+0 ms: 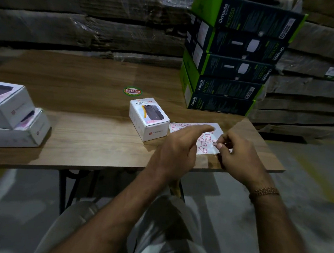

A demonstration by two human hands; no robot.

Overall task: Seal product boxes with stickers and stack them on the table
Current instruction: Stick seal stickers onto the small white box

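Both hands over the sticker sheet (pixel 194 128) — right hand (pixel 238 152) pinches a sticker (pixel 214 144), left hand (pixel 177 149) loose — beside "HALLEY 20K" box (pixel 147 118).

A white product box (pixel 148 119) lies flat at centre frame on the table (pixel 81 123), printed face up. Just right of it lies a sticker sheet (pixel 184 128) of red-outlined labels. At left edge, two white boxes (pixel 7 112) are stacked.

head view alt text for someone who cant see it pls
The right hand pinches a sticker off the sticker sheet while the left hand hovers open over it, beside a white product box on the wooden table.
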